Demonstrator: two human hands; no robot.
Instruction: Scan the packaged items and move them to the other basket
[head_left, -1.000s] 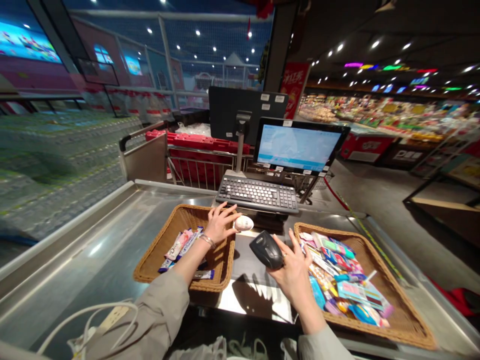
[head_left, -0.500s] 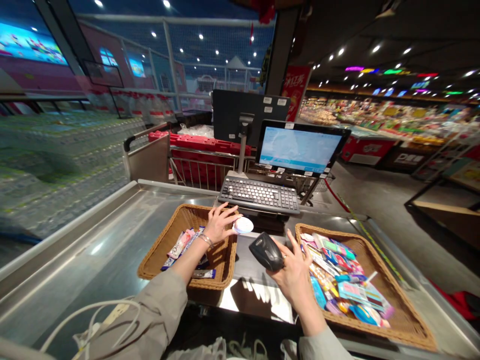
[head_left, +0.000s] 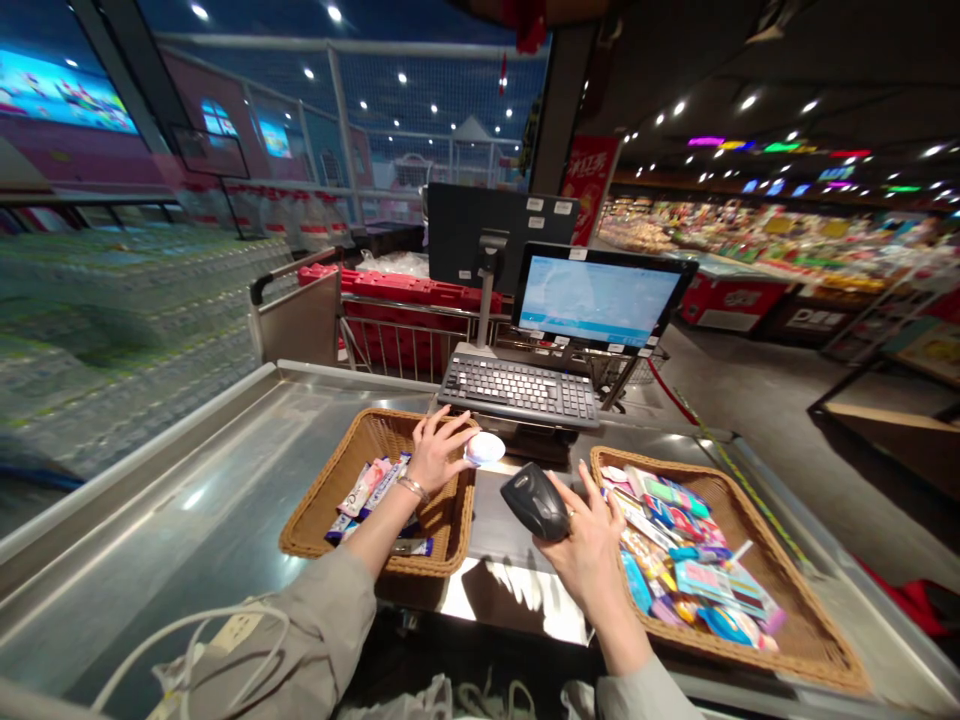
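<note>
Above the right rim of the left wicker basket [head_left: 300, 520], my left hand [head_left: 436, 455] pinches a small round white-topped tub [head_left: 486, 448] by its side. Several wrapped snack bars [head_left: 371, 490] lie inside that basket. My right hand [head_left: 589, 540] is closed around a black handheld barcode scanner [head_left: 534, 503], whose head points left toward the tub; a gap separates the two. Close to the right hand, the right wicker basket [head_left: 814, 610] is heaped with colourful packaged sweets and snacks [head_left: 690, 550]. The tub's label cannot be read.
Both baskets rest on a metal checkout counter [head_left: 225, 450]. Behind them are a black keyboard [head_left: 517, 388], a lit screen [head_left: 600, 295] and a second monitor's dark back [head_left: 487, 235]. A white cable [head_left: 187, 640] loops at lower left. Shopping carts [head_left: 405, 340] stand beyond the counter.
Both hands stay almost where they were. The tub has shifted very slightly left with my left hand, and the scanner remains aimed toward it.
</note>
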